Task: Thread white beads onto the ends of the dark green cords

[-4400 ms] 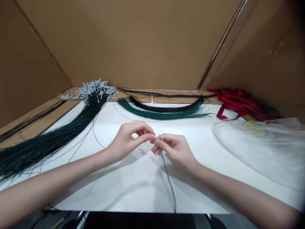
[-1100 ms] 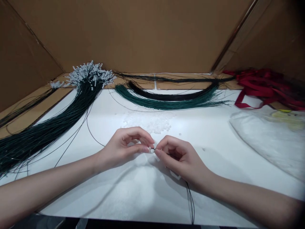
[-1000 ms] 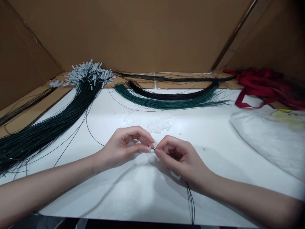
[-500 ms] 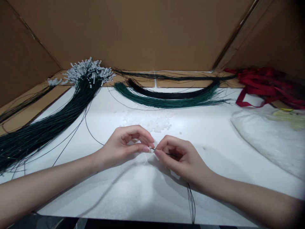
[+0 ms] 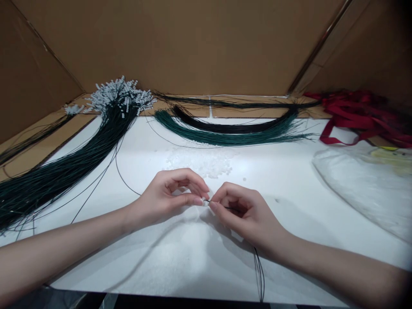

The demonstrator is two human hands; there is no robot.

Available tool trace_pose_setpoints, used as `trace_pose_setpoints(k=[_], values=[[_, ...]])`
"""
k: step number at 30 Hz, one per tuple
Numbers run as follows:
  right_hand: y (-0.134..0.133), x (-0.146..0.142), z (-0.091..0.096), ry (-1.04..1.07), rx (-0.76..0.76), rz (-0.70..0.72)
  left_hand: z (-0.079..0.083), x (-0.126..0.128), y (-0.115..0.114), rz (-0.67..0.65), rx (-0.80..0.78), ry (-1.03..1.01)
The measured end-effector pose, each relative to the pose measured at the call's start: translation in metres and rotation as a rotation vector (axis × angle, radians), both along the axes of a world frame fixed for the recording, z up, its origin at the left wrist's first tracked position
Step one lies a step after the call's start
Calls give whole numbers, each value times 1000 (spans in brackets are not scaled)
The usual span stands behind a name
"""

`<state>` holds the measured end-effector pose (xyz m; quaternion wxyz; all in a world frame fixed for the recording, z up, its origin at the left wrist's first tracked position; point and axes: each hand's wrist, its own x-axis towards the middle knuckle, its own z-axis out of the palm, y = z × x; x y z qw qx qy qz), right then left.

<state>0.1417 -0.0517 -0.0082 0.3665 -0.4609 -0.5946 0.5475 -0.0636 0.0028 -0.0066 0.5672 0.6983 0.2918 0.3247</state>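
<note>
My left hand (image 5: 175,191) pinches small white beads (image 5: 205,201) between thumb and fingers, above the middle of the white board. Close beside it, my right hand (image 5: 240,210) is closed on thin dark wires (image 5: 260,274), their tips showing between the two hands at the beads. The other ends hang below my right palm toward the board's front edge. Whether the wire passes through a bead is too small to tell. Just beyond my fingers lies a spread of loose white beads (image 5: 199,163).
To the left lies a thick bundle of dark green wires (image 5: 74,163) tipped with white beads (image 5: 119,96). Green and black wire bundles (image 5: 225,135) curve along the back. Red ribbon (image 5: 354,113) and a clear plastic bag (image 5: 370,184) are at right. Cardboard walls (image 5: 193,47) enclose the back.
Almost nothing differs. Both hands keep the same pinch at the beads, and the whole view has shifted very slightly.
</note>
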Motion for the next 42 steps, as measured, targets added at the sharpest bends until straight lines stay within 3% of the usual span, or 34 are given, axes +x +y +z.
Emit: trace_pose_setpoints(k=[42], values=[[-2, 2, -2, -33, 62, 17, -4, -2, -1, -25, 68, 42]])
